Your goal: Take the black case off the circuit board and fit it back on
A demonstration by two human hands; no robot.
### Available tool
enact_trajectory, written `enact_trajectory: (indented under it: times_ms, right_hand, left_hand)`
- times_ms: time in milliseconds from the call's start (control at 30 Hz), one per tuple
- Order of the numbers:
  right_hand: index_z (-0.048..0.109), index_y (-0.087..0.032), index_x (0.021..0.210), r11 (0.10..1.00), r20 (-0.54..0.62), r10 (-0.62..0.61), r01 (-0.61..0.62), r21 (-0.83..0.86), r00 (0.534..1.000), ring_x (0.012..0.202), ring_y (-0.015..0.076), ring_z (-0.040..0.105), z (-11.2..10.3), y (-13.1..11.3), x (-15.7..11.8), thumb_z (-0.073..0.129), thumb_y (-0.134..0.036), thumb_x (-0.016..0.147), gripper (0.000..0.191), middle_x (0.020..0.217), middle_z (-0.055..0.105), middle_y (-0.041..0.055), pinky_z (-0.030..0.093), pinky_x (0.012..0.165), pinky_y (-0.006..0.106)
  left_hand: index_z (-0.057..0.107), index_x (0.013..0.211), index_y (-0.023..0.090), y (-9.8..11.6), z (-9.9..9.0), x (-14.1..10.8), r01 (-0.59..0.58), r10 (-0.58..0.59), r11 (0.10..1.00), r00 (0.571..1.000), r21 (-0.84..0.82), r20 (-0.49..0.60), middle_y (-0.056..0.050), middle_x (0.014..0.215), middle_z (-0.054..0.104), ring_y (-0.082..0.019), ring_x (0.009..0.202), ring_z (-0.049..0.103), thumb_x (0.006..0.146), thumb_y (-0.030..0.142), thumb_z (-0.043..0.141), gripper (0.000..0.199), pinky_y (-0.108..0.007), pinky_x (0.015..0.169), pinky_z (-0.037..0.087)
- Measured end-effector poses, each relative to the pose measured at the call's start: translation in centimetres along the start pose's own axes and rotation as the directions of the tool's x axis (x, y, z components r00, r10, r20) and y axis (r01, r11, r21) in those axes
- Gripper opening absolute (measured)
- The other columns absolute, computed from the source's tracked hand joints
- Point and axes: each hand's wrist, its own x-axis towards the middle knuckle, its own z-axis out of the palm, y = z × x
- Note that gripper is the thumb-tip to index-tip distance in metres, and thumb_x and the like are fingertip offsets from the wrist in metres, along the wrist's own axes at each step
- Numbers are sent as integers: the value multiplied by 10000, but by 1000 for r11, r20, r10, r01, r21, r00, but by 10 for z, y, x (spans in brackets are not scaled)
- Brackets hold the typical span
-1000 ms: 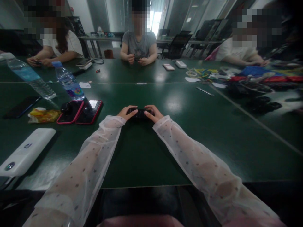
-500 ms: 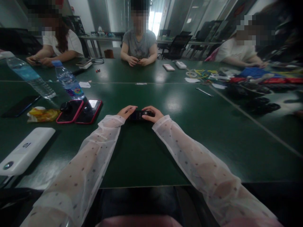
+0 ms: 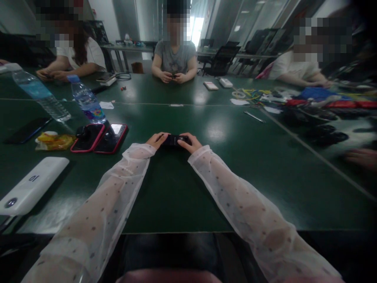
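A small black oblong device [image 3: 173,140] sits between the hands over a glossy dark green table [image 3: 179,196]: the left hand [image 3: 155,141] is clamped on its left end, the right hand [image 3: 191,143] on its right end. Fingers cover both ends, its underside is hidden, and its pale markings are too small to read. Far right of the device, a tangled heap of cables and blue, red and black items [image 3: 318,101] blurs together; nearer, a smeared bare limb [image 3: 361,157] is cut off by the edge. Left of the device and beyond it stand 2 clear plastic bottles, 1 with a plain blue label [image 3: 38,92], 1 with a blue cap [image 3: 86,100]; their liquid levels are unclear. A crumpled yellow-and-clear plastic packet [image 3: 55,141], well left of the device, has contents I cannot identify.
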Motion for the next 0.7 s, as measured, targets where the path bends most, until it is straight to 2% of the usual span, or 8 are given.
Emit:
enact_trajectory:
  times_ms: [133, 233, 333, 433, 533, 600, 700]
  right_hand:
    - [624, -293, 1079, 999, 2, -13, 13, 32, 1000, 995, 250, 585, 2, 3, 3, 624, -616, 769, 447, 1013, 594, 55, 478, 926, 524]
    - [611, -287, 1092, 999, 13, -11, 11, 45, 1000, 997, 248, 588, 1, 6, 5, 608, -637, 773, 474, 1037, 608, 59, 483, 919, 509]
    - [593, -281, 1128, 998, 48, -56, 54, 45, 997, 1057, 260, 576, -1, 7, 6, 576, -648, 793, 497, 1108, 617, 71, 482, 924, 496]
    - [563, -285, 1192, 991, 50, -130, 130, 15, 990, 1140, 282, 542, -3, 5, 3, 643, -616, 760, 550, 1187, 605, 82, 463, 960, 497]
    - [539, -299, 1218, 981, 24, -193, 194, -31, 981, 1168, 300, 519, -1, 3, 0, 758, -514, 677, 622, 1221, 603, 74, 431, 1005, 521]
    - [556, -291, 1176, 976, 2, -216, 215, -26, 977, 1152, 308, 525, 2, 3, 0, 782, -456, 648, 598, 1196, 621, 71, 420, 1016, 538]
    - [564, -262, 1124, 967, -43, -221, 225, 121, 974, 1096, 294, 576, 3, 6, 4, 789, -471, 630, 581, 1135, 638, 79, 440, 1005, 523]
  left_hand:
    - [563, 1302, 172, -4, 1, -3, -7, 8, 999, 1000, 33, -29, -136, 1219, 638, -289, 1107, 617, 830, 765, 409, 773, -450, 1008, 452]
    - [516, 1347, 173, -7, 1, -4, -7, 8, 998, 1000, 63, -16, -158, 1255, 605, -306, 1116, 611, 777, 731, 547, 798, -480, 992, 461]
    - [508, 1346, 187, -8, 1, -4, -20, 21, 994, 1000, 103, -14, -156, 1286, 590, -329, 1175, 581, 697, 643, 702, 817, -507, 1005, 450]
    - [503, 1332, 174, -10, 2, -2, -57, 59, 994, 998, 89, -18, -159, 1267, 613, -325, 1179, 590, 600, 518, 823, 870, -495, 1013, 451]
    - [495, 1321, 149, -14, 2, 1, -111, 112, 991, 994, 82, -7, -167, 1252, 625, -319, 1177, 596, 561, 443, 856, 891, -485, 1024, 446]
    - [498, 1314, 157, -17, 2, 2, -125, 126, 987, 992, 99, -4, -158, 1261, 620, -317, 1187, 590, 562, 413, 856, 872, -491, 1035, 434]
    - [513, 1279, 142, -22, 4, 5, -93, 95, 993, 995, 71, -20, -147, 1198, 649, -314, 1137, 616, 561, 362, 856, 825, -501, 1012, 447]
